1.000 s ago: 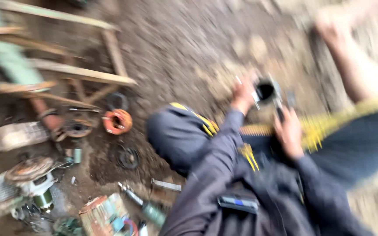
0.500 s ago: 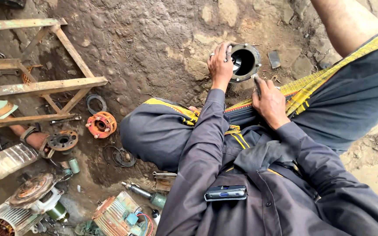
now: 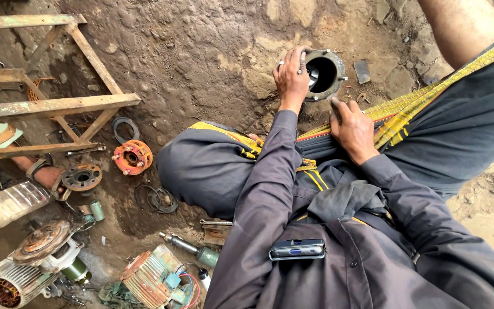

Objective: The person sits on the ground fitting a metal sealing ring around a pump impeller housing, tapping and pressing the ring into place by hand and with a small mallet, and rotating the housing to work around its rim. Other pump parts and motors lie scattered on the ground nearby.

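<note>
On bare dirt ground [image 3: 201,51]: left hand [image 3: 291,77] gripping round metal housing [image 3: 322,73]; right hand [image 3: 353,129] released on lap.

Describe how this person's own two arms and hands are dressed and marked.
Both arms wear long, loose dark grey sleeves reaching the wrists. The left hand is bare, with a silver ring on one finger. The right hand is bare, gloveless and smudged with dark grime; no ring shows on it.
</note>
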Tool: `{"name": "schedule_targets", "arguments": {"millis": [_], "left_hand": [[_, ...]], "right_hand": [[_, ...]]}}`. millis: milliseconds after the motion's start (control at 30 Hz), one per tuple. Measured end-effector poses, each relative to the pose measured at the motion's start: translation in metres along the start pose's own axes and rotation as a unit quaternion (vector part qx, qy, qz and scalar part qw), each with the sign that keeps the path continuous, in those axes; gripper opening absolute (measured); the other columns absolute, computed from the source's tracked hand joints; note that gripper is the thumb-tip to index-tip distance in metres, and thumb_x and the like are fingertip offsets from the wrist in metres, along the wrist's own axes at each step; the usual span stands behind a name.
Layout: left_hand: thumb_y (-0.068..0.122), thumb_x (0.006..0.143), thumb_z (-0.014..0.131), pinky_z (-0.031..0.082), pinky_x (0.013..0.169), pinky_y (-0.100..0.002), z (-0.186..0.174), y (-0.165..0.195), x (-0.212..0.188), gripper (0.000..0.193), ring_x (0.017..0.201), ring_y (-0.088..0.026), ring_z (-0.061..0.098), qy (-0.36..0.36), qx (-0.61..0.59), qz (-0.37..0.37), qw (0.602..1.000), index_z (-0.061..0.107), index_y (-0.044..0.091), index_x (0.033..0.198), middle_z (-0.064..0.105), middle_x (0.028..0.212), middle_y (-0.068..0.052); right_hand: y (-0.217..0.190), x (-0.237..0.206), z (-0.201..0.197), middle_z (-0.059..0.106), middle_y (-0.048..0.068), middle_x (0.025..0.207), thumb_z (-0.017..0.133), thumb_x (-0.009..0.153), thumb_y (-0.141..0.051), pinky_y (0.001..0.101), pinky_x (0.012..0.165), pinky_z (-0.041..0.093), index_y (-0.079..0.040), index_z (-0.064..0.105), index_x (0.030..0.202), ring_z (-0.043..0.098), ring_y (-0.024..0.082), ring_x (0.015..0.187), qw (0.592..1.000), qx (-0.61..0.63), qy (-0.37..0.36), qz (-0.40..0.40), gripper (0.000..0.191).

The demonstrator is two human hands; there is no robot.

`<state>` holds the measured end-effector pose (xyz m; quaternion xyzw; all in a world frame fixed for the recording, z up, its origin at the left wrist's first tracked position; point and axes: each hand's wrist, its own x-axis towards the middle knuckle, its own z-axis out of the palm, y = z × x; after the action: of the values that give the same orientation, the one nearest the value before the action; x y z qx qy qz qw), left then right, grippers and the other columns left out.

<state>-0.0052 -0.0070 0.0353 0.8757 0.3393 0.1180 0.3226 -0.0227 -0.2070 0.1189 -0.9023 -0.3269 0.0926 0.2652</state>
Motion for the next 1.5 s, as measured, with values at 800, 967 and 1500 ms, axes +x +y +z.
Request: {"name": "schedule_targets", "arguments": {"millis": [800, 967, 1500], "left_hand": [[0.031, 0.111, 0.04, 0.038, 0.112, -0.047, 0.0, 0.006, 0.003, 0.028, 0.122, -0.027, 0.063, 0.005, 0.01, 0.016, 1.0, 0.06, 0.024, 0.13, 0.068, 0.13, -0.004], [0.031, 0.112, 0.039, 0.038, 0.114, -0.047, 0.005, 0.003, 0.006, 0.027, 0.118, -0.023, 0.066, 0.004, -0.01, 0.007, 1.0, 0.061, 0.028, 0.127, 0.069, 0.129, -0.001], [0.029, 0.109, 0.038, 0.028, 0.118, -0.065, 0.013, -0.006, 0.01, 0.029, 0.122, -0.026, 0.065, -0.007, 0.014, 0.019, 1.0, 0.062, 0.031, 0.126, 0.069, 0.13, -0.001]], "right_hand": [[0.006, 0.013, 0.015, 0.057, 0.015, 0.091, 0.069, 0.095, -0.02, 0.0482, 0.058, 0.051, -0.015, 0.068, 0.133, 0.064, 0.037, 0.068, 0.999, -0.036, -0.009, -0.038, 0.038], [0.002, 0.01, 0.012, 0.059, 0.016, 0.095, 0.069, 0.096, -0.019, 0.0485, 0.058, 0.051, -0.015, 0.067, 0.132, 0.065, 0.038, 0.069, 0.999, -0.043, -0.019, -0.003, 0.036], [0.001, 0.015, 0.013, 0.063, 0.016, 0.099, 0.07, 0.095, -0.017, 0.0495, 0.063, 0.054, -0.016, 0.068, 0.129, 0.067, 0.039, 0.072, 0.999, -0.016, 0.006, 0.03, 0.035]]}}
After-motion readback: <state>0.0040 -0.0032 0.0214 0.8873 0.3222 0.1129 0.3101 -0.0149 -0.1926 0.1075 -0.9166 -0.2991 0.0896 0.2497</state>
